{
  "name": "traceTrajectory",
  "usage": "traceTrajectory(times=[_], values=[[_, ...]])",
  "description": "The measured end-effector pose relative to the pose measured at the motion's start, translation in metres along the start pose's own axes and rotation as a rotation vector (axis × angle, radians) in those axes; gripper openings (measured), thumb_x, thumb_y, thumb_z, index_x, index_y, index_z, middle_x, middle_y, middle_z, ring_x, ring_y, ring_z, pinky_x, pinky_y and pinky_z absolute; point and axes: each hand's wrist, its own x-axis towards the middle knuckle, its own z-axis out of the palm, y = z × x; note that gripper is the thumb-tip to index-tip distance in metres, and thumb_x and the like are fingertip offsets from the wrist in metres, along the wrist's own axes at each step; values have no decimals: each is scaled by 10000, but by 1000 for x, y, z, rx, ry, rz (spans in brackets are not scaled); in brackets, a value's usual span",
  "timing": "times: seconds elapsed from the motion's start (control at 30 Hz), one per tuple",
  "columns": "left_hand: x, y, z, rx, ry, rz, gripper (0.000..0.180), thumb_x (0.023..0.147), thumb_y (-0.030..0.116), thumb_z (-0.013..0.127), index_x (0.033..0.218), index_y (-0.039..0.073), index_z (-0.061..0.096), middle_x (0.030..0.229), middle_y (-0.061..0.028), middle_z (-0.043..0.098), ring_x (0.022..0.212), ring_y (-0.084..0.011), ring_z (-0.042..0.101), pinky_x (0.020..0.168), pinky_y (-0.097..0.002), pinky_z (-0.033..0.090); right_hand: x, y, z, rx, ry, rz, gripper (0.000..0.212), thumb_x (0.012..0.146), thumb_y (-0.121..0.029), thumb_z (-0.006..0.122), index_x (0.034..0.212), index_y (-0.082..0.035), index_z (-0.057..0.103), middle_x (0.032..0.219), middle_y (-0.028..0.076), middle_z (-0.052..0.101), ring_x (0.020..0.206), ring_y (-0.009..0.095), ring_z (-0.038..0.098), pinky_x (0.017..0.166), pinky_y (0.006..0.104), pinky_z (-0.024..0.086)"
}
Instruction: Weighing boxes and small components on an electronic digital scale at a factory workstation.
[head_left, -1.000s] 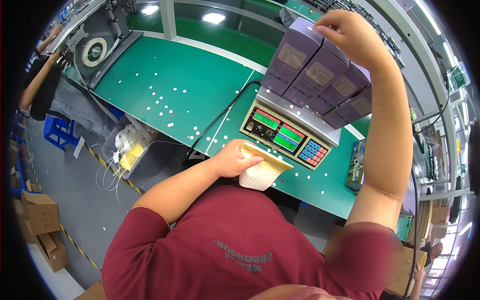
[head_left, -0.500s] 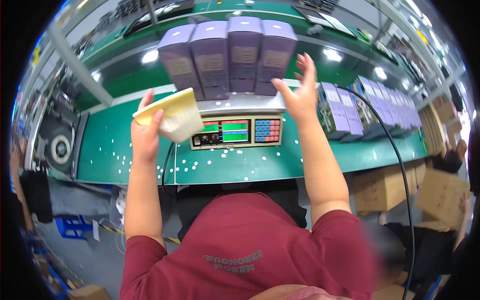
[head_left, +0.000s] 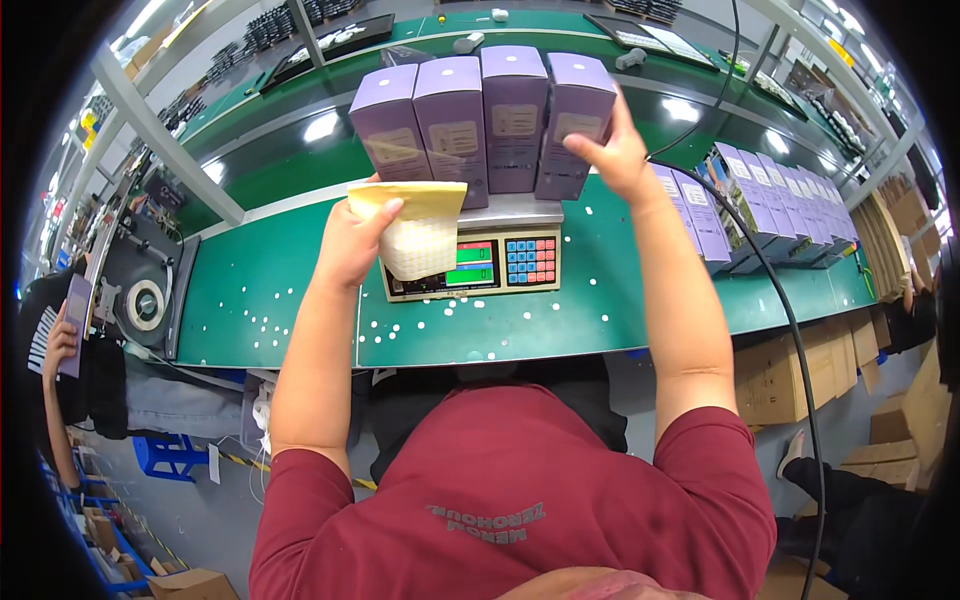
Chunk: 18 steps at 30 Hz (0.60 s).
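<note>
My left hand (head_left: 352, 240) pinches a stack of yellow-backed sheets (head_left: 425, 232) with rows of pale round stickers, held over the left part of a weighing scale (head_left: 530, 262). Several tall purple boxes (head_left: 515, 125) stand in a row behind the scale's keypad, at its metal platform (head_left: 530, 211). My right hand (head_left: 620, 150) grips the rightmost box (head_left: 577, 115), thumb across its front and fingers round its right side. That box leans slightly, with a narrow gap to its neighbour. The sheets and my left hand cover part of the scale's display and the left boxes' lower fronts.
More purple boxes (head_left: 775, 200) line the bench's right side. A black cable (head_left: 790, 310) arches down in front of them. White round dots (head_left: 420, 308) lie scattered on the green bench (head_left: 250, 290). Cartons (head_left: 790, 380) stand below right. Another person's hand (head_left: 62, 345) holds a purple box at far left.
My right hand has moved from open air onto the rightmost box, its fingers closing round the side. My left hand has brought the sticker sheets rightward, in front of the boxes.
</note>
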Motion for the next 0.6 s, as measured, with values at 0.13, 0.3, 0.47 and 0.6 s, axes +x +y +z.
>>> traceTrajectory(times=[0.13,0.3,0.47,0.6], values=[[-3,4,1,-35,-2,-10,366,974,174,753,1249,-63,706,1308,-158,703,1311,-214,592,1153,-362,423,49,-80,-11,-254,-33,-89,1100,827,-345,904,1658,-48,246,1573,177,483,1397,269,519,1142,396,445],[-22,15,16,75,171,91,457,988,125,725,1381,-77,608,1383,-159,656,1281,-198,602,1111,-341,456,103,-158,2,-886,-444,-103,1120,792,-446,903,1657,-92,286,1589,178,487,1399,331,543,1138,420,464],[-73,25,38,29,344,347,460,993,39,683,1419,-82,558,1389,-162,639,1262,-201,609,1094,-345,462,136,-152,30,-1179,-815,123,1104,757,-487,904,1628,-93,352,1491,202,580,1330,352,600,1101,428,494],[-119,16,45,16,123,381,447,965,0,686,1398,-37,582,1341,-172,658,1248,-236,625,1088,-379,475,142,-150,29,-1148,-881,194,1066,757,-506,892,1599,-77,399,1406,229,635,1253,360,648,1062,428,511]])
